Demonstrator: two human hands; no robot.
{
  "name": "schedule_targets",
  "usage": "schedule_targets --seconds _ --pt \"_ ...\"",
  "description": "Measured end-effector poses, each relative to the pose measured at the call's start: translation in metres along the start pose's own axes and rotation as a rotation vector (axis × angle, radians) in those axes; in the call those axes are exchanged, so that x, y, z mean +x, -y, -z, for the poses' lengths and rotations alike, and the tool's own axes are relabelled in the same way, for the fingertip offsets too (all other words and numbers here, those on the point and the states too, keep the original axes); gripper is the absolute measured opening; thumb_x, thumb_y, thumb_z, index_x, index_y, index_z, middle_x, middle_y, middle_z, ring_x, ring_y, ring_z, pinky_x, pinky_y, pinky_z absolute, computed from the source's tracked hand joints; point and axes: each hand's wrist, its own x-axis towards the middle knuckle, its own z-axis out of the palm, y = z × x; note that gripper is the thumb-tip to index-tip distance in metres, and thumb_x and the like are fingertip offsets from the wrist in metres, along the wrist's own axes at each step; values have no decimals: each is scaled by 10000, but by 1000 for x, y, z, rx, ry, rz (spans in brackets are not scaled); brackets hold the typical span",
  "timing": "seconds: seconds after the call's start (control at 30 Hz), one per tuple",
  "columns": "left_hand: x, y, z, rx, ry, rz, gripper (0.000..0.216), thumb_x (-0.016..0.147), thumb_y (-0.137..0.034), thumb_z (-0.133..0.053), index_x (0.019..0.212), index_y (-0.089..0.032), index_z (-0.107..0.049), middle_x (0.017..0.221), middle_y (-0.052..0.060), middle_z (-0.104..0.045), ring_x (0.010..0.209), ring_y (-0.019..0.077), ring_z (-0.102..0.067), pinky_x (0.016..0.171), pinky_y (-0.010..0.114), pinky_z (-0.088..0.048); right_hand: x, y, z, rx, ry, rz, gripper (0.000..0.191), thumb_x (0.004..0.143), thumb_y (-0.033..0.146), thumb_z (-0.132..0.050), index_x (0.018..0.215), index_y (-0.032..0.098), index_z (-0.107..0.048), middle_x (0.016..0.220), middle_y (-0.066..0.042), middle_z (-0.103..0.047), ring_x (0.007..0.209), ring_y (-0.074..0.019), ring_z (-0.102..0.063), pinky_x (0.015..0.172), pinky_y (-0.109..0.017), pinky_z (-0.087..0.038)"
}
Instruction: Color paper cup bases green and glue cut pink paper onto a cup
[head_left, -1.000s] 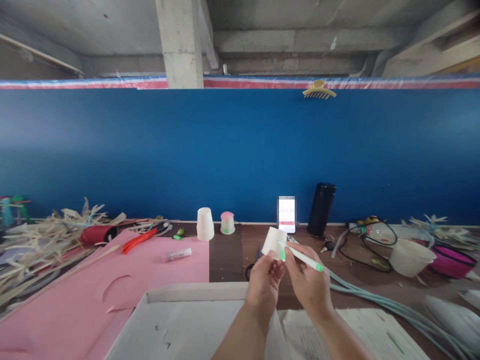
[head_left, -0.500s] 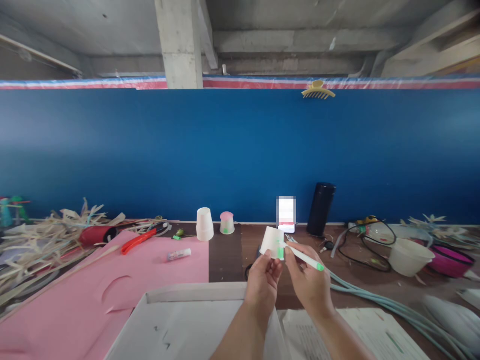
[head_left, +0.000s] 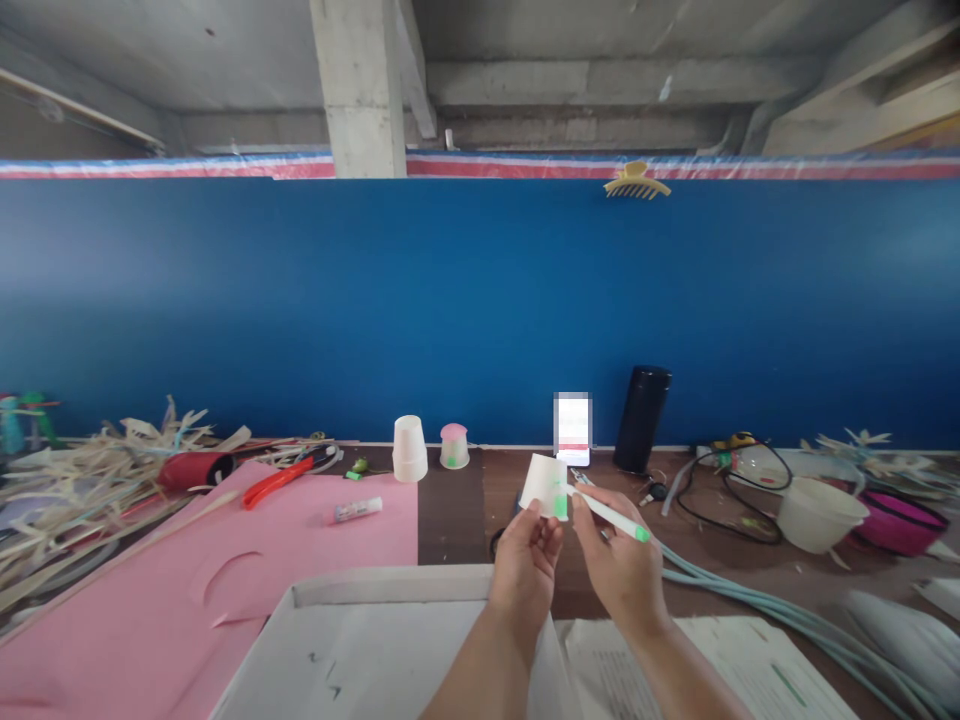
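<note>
My left hand (head_left: 526, 570) pinches a small white paper cup (head_left: 541, 484), held upside down above the brown table (head_left: 457, 505). A green streak runs down the cup's side. My right hand (head_left: 619, 566) grips a white marker with a green end (head_left: 609, 515), its tip touching the green patch on the cup. Both hands hover in front of a propped phone (head_left: 574, 428).
A pink sheet (head_left: 187, 580) with a glue stick (head_left: 358, 509) lies on the left, red pliers (head_left: 279, 481) and straw scraps beyond. Two upturned cups (head_left: 409, 448) stand by the blue wall. A black flask (head_left: 642, 418), cables, white bowl (head_left: 821, 514) and pale hoses lie right. A cardboard box (head_left: 375, 640) sits near.
The cup and both hands have shifted very slightly; the marker tip stays on the cup's green patch.
</note>
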Motion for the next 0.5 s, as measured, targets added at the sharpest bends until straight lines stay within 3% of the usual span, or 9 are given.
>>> schedule_targets --seconds 0.5 --pt "0 -1 1 -3 -6 7 108 732 -170 -683 747 -89 -613 696 49 -611 650 91 -611 654 182 -538 0 0 1 -9 -3 0 208 832 335 -538 937 188 -641 903 -75 -672 839 -206 -632 758 -334 -504"
